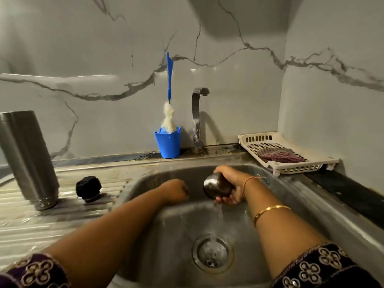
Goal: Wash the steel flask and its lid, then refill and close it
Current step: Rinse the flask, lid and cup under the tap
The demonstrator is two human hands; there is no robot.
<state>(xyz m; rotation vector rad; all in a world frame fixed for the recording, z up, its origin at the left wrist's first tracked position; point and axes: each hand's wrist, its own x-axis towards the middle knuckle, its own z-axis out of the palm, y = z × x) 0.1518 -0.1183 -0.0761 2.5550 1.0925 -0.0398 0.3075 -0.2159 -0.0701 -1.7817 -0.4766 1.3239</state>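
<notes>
Steel flask stood inverted at frame left, black stopper beside it. Right hand gripped steel lid mid-frame, pouring water out; left hand fisted, apparently holding nothing. Best tip lid fully, then shake.

No legible text, label, brand, number or sign is showing anywhere in view. The steel flask, the black lid, the steel cap and the blue cup are displaying no readable marking.
</notes>
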